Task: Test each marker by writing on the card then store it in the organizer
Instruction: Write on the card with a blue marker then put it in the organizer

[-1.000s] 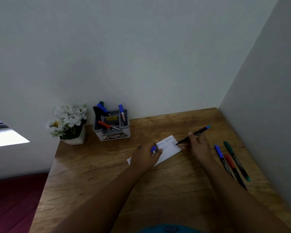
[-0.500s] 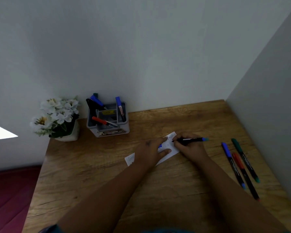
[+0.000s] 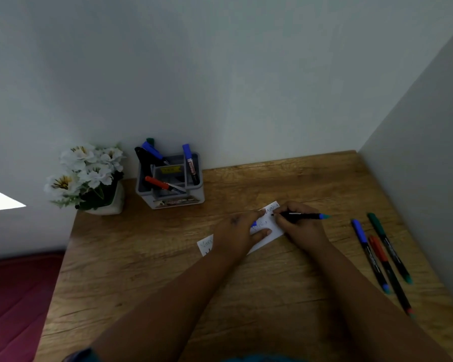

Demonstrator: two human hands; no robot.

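A white card (image 3: 269,229) with handwriting lies on the wooden desk (image 3: 272,283). My left hand (image 3: 237,231) presses flat on the card and holds a blue cap (image 3: 253,224) between its fingers. My right hand (image 3: 298,227) grips a black marker (image 3: 305,216) with a blue end, its tip on the card's far right corner. Three capped markers lie to the right: blue (image 3: 369,253), red (image 3: 389,274) and green (image 3: 389,246). A grey organizer (image 3: 171,182) at the back holds several markers.
A white pot of white flowers (image 3: 89,178) stands left of the organizer near the desk's left edge. Walls close the back and right sides. A dark red surface (image 3: 13,296) lies below the desk's left edge.
My right hand brought the marker down from a raised slant to the card, and the tip now moves along its far right corner. My left hand slid further onto the card.
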